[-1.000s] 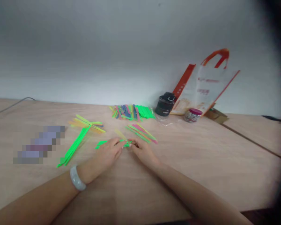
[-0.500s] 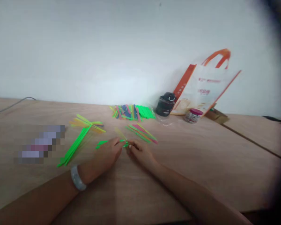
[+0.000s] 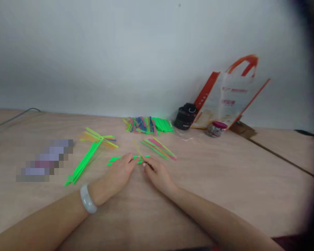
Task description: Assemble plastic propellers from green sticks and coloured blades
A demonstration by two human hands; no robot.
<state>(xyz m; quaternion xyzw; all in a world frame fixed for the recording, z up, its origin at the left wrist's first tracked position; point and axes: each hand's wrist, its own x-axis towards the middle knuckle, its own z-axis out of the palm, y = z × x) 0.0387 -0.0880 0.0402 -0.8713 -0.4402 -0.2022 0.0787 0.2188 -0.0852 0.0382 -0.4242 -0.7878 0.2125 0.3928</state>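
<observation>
Thin, flat, bright-green plastic-looking strips (image 3: 113,160) lie on pale wood-grain desk (image 3: 131,223), running side to side beneath your left hand (image 3: 122,170). Slim pale-yellow strip (image 3: 137,149) slants from just beyond them down to your right hand (image 3: 159,174). Desk surface spreads wide rightward, up to dark seam (image 3: 285,158); front edge (image 3: 196,245) well apart from both hands. Your right fingers pinched on yellow strip's near end; left fingers bent low over green strips, touching; cannot tell whether gripping.
</observation>
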